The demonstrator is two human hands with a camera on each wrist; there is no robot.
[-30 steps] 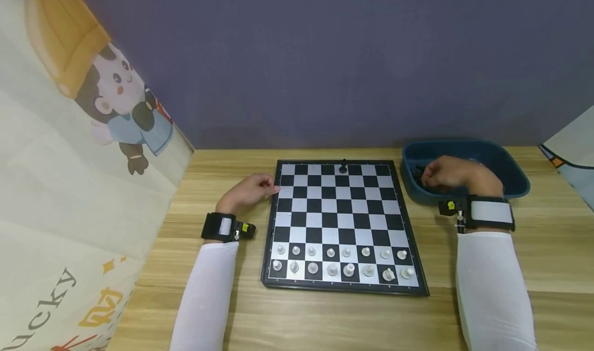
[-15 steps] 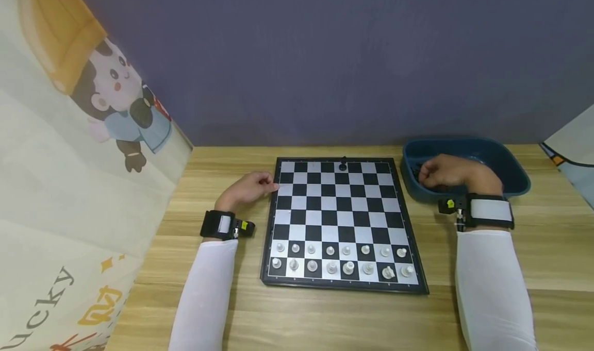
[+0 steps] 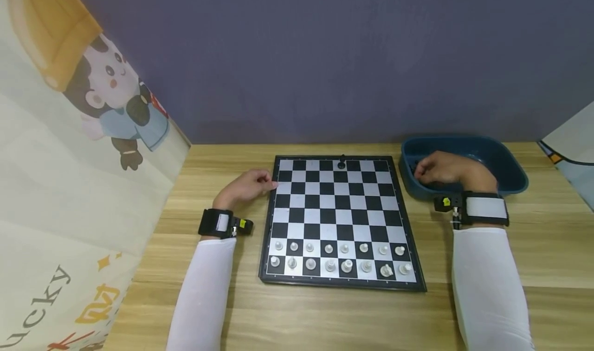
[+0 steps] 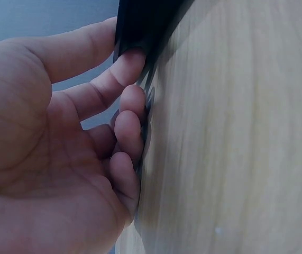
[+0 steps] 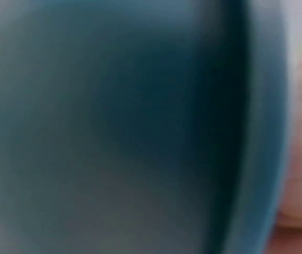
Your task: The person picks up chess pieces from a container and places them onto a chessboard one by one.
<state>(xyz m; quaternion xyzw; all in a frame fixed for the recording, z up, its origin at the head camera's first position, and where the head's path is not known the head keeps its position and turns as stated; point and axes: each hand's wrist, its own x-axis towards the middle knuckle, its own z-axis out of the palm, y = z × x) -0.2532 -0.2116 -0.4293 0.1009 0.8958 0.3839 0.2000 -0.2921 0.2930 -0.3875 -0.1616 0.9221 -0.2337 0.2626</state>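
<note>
The chessboard lies flat on the table, with two rows of white chess pieces along its near side. A single black chess piece stands on the far row. My left hand holds the board's left edge; in the left wrist view its thumb and index finger meet the dark edge, the other fingers curled by the tabletop. Inside the blue plastic bin, my right hand has its fingers bent downward over small dark pieces. I cannot tell whether it grips one.
The wooden table ends at a dark blue-grey wall behind the board. A printed cartoon curtain hangs along the left. In the right wrist view the bin's rim fills much of the picture, blurred.
My right hand has shifted slightly left and up within the bin. My left hand stays on the board's edge, and the pieces stand as before. The head view has tilted a little.
</note>
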